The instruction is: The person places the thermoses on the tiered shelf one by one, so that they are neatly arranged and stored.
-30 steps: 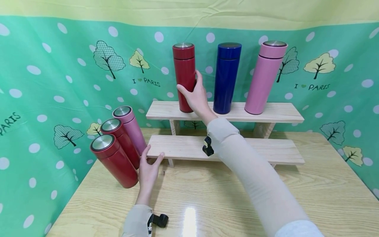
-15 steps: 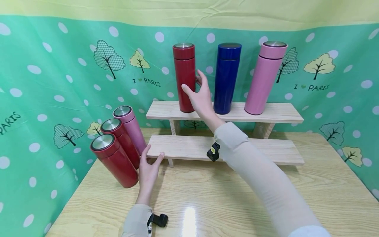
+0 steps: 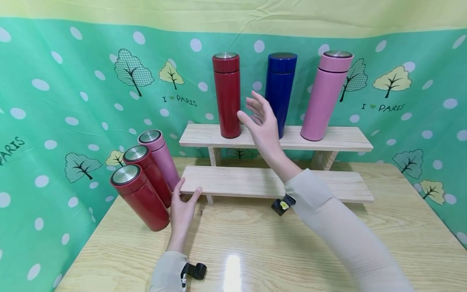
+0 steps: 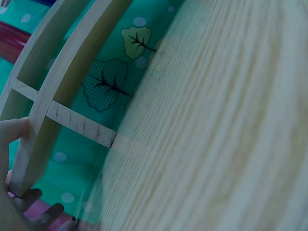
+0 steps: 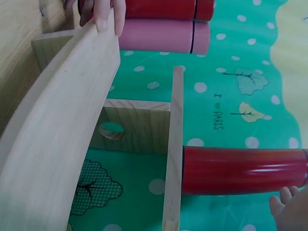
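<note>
On the upper shelf board (image 3: 292, 142) stand a red thermos bottle (image 3: 227, 97), a blue thermos bottle (image 3: 280, 77) and a pink thermos bottle (image 3: 326, 97), all upright. My right hand (image 3: 265, 129) hovers in front of the blue bottle, its fingers loosely bent and holding nothing; a gap parts it from the red bottle. In the right wrist view, fingertips (image 5: 286, 197) show near the red bottle. My left hand (image 3: 182, 213) grips the left end of the lower shelf board (image 3: 233, 182), thumb on the front edge, as the left wrist view also shows.
Left of the lower board, two red thermos bottles (image 3: 140, 198) (image 3: 151, 172) and a pink thermos bottle (image 3: 160, 158) stand close together on the wooden table (image 3: 255, 243). A green patterned cloth (image 3: 73, 121) hangs behind and at the sides.
My right hand has let go of the red bottle and moved right and slightly toward me. The red bottle stays on the upper board. My left hand has not moved.
</note>
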`<control>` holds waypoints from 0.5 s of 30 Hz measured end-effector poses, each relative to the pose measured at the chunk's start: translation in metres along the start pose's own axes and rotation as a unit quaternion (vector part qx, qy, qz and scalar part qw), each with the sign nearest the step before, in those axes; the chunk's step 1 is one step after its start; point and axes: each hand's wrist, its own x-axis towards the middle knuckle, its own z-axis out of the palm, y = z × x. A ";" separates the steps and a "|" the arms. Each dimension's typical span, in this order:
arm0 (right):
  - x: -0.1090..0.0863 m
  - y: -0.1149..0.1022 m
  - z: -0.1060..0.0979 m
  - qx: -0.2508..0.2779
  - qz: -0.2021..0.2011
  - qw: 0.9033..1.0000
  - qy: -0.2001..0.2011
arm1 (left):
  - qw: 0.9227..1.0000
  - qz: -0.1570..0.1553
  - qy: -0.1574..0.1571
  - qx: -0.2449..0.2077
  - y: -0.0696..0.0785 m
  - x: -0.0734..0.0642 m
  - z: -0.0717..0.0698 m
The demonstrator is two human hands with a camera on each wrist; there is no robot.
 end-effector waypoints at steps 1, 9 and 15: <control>-0.004 -0.002 -0.003 0.004 -0.005 1.000 -0.004 | 1.000 0.000 0.000 -0.002 0.000 0.000 0.000; -0.033 -0.011 -0.027 0.017 -0.054 0.998 -0.024 | 1.000 0.000 0.002 -0.001 0.000 0.000 0.000; -0.056 -0.016 -0.045 0.013 -0.057 0.998 -0.040 | 1.000 0.003 0.004 0.003 -0.002 0.001 0.000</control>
